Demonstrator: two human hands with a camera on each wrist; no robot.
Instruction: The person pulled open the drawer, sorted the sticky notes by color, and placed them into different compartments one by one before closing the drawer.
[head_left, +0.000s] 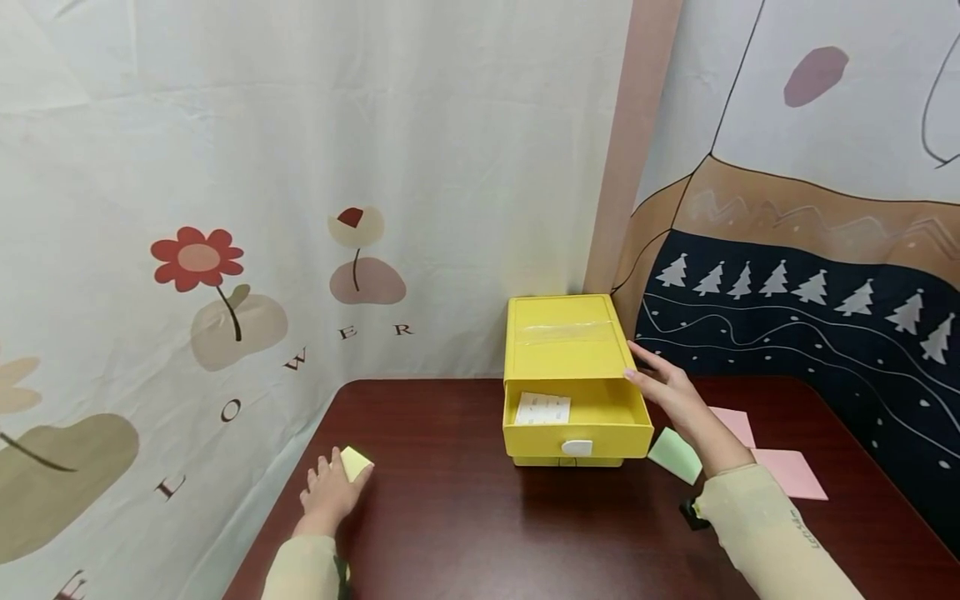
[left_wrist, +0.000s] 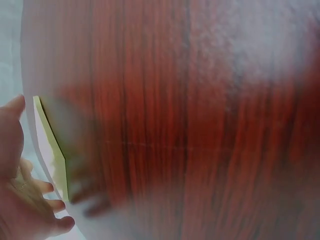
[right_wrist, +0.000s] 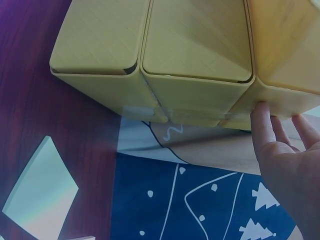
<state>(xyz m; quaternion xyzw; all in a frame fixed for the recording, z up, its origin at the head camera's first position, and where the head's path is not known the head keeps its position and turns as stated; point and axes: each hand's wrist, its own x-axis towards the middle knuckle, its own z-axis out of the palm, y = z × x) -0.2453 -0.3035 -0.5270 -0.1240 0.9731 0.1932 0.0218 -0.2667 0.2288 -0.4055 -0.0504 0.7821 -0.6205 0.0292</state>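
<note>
A yellow sticky-note pad (head_left: 356,463) lies toward the left of the table. My left hand (head_left: 330,492) is at it, thumb on the near right side and spread fingers on the other. In the left wrist view, thumb and fingertips stand around the ends of the pad (left_wrist: 52,150), with part of it behind them. A yellow drawer box (head_left: 566,337) stands at the back, its top drawer (head_left: 536,437) pulled out and a printed white paper (head_left: 543,408) inside. My right hand (head_left: 675,400) rests extended fingertips against the box's right side, as the right wrist view also shows.
Right of the box lie a green pad (head_left: 675,456) and two pink pads (head_left: 791,473). A white handle (head_left: 577,447) sticks out from the drawer front. A printed curtain (head_left: 450,167) hangs behind the dark red table (head_left: 442,500).
</note>
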